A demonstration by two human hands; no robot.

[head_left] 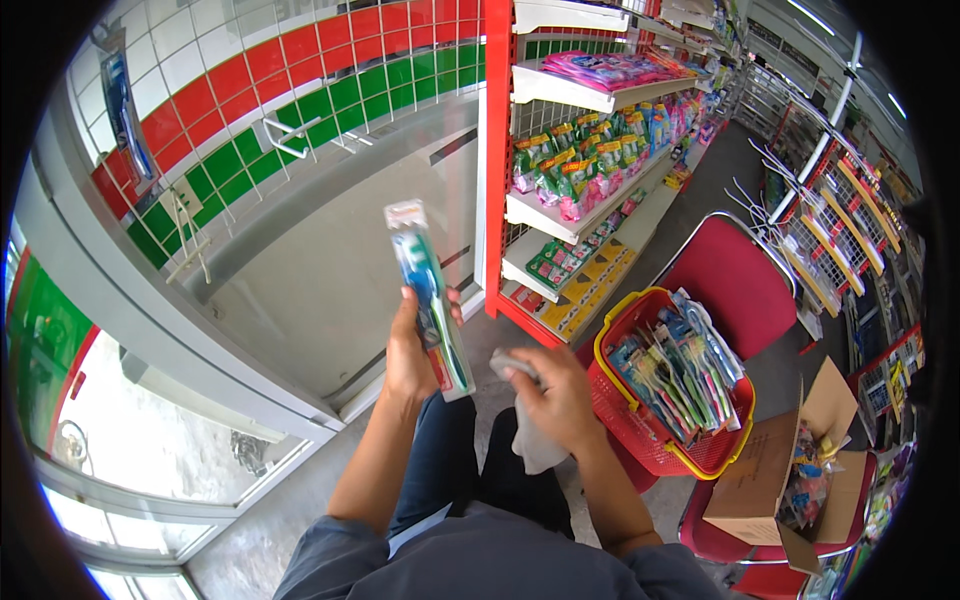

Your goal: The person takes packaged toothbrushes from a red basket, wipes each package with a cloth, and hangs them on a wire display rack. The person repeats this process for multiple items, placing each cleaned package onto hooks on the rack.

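Upright in front of me, a packaged toothbrush with a clear blister and a blue-green card is gripped along its lower half by my left hand. My right hand, just right of the pack and apart from it, pinches a pale grey cloth that hangs below the fingers. Beyond my right hand, a red basket with yellow handles rests on a red chair. Many packaged toothbrushes stand crowded inside the basket.
A white wire grid with hooks stands ahead, beside a glass door on the left. Shelves of packaged goods run back on the right. An open cardboard box sits on another red chair, near a display rack.
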